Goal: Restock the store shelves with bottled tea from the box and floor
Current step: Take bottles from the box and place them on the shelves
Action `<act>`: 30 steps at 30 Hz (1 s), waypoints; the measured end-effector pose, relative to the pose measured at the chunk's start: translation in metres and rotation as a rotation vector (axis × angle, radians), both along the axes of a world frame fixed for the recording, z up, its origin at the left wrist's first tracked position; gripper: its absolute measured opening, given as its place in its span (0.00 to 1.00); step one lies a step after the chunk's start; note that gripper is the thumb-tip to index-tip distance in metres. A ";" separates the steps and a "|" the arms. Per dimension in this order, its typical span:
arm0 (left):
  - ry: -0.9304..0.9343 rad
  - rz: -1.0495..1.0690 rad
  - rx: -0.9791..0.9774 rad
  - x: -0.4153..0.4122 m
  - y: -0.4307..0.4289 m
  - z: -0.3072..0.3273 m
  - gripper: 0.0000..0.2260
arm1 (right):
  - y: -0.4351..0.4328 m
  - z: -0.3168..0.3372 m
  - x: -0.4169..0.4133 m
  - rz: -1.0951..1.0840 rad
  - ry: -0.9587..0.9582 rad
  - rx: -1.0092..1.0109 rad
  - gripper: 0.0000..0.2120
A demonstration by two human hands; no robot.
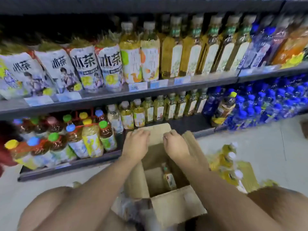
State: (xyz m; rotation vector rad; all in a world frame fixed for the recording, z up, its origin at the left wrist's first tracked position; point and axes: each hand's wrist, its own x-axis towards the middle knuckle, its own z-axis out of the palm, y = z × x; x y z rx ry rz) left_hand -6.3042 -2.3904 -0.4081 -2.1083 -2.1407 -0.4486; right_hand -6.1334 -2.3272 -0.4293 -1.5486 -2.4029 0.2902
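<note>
Before the shelves, near floor: open brown cardboard box (176, 204), flaps up, set between the person's knees.
Risk: the far flap (158, 132) may fold or the light box tip toward the shelves if both hands press or pull on it; the near-empty box has little weight to steady it.
Risk, second: yellow tea bottles lying loose on the floor (231, 165) at right could be kicked or rolled.
Left hand (135, 144): fingers curled over the far flap, holding no bottle.
Right hand (175, 145): fingers curled at the same flap, apart from the left, holding no bottle.
Task item: one yellow-liquid tea bottle with pale label (169, 178), upright in the box bottom, below and nearer than both hands, untouched.
Bottom shelf (70, 165): large coloured-cap bottles left, small yellow tea bottles (148, 110) far behind the box.
Judgement: box almost emptied; floor stock remains.
</note>
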 end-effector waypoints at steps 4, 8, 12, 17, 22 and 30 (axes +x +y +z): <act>0.020 0.046 -0.154 -0.003 -0.018 -0.064 0.12 | -0.017 -0.081 -0.006 -0.006 -0.053 -0.188 0.11; -0.055 0.097 -0.234 -0.005 -0.017 -0.100 0.21 | -0.016 -0.144 -0.010 -0.041 -0.220 -0.523 0.16; -0.201 0.104 -0.337 -0.007 0.001 -0.120 0.30 | -0.005 -0.192 -0.011 -0.153 -0.319 -0.785 0.23; -0.267 0.154 -0.341 -0.006 0.005 -0.127 0.32 | 0.018 -0.234 -0.018 -0.220 -0.320 -0.927 0.25; -0.236 0.156 -0.329 -0.003 0.002 -0.130 0.32 | 0.023 -0.271 -0.031 -0.356 -0.282 -0.966 0.25; -0.223 0.164 -0.275 -0.003 0.002 -0.137 0.31 | 0.026 -0.284 -0.036 -0.377 -0.250 -0.834 0.21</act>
